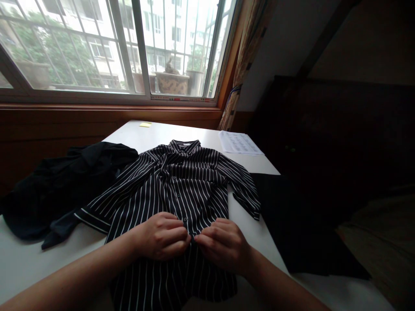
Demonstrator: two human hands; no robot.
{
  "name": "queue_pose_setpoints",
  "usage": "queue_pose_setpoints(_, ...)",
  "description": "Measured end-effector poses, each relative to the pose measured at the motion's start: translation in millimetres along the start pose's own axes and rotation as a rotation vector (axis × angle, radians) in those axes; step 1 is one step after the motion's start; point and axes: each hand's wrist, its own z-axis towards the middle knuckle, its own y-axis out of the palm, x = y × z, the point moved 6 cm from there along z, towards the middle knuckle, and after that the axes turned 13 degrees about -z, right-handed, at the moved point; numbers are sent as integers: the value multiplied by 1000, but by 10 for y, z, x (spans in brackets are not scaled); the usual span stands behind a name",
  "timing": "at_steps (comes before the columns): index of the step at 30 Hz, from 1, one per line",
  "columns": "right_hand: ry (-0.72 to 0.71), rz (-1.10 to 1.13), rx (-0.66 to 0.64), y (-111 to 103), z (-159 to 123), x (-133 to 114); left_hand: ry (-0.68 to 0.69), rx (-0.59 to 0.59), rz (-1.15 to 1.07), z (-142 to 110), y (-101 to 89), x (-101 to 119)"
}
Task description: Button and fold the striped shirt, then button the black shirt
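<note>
Hands: 2, side by side over the shirt's lower front, nearly touching.
Left hand (pixel 165 236): fingers curled, pinching the front opening; fingertips partly hidden.
Right hand (pixel 223 242): same curl, pinching the opposite side of the opening, just beside the left.
Striped shirt (pixel 201 194): 1, black with white stripes, face up mid-tabletop, collar toward the window, hem toward the person.
Sleeves: 2, one out to each side; the one on the right angles down.
Buttons (pixel 178 195): 3 I can make out down the front, lowest right by the hands.
Tabletop (pixel 181 131): 1, white.
Dark clothes (pixel 74 181): 1 heap, left side; number of pieces unclear.
Black cloth (pixel 292 229): 1 area, right side, low light; edges hard to read.
Printed paper (pixel 241 143): far right corner; sheet count unclear.
Yellow note (pixel 145 125): 1, far edge.
Window (pixel 142 52): 1, behind the tabletop.
Curtain (pixel 238 77): 1, gathered right of the window.
</note>
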Motion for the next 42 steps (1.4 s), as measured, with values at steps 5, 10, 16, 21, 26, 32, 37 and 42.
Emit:
queue_pose_setpoints(5,-5,18,19,1,-14,-5,8,6,0,3,-12,-2)
queue_pose_setpoints(10,-15,25,3,6,-18,0,-5,-20,-7,-21,8,-17)
queue_pose_setpoints(16,-12,22,14,0,-15,-1,8,-7,-16,-9,-24,-11)
queue_pose_setpoints(21,-27,17,-1,-3,1,-8,36,12,-15,-7,-59,-11)
queue_pose_setpoints(26,-35,17,11,-5,-15,-8,64,4,4,-31,-67,-5)
queue_pose_setpoints(32,-32,28,18,24,-34,3,60,4,-15,-38,-73,-3)
queue_pose_setpoints(37,-39,26,19,-3,-1,0,72,21,-22,15,-119,15)
queue_pose_setpoints(42,-37,36,28,-17,-2,-7,77,27,-31,46,-143,26)
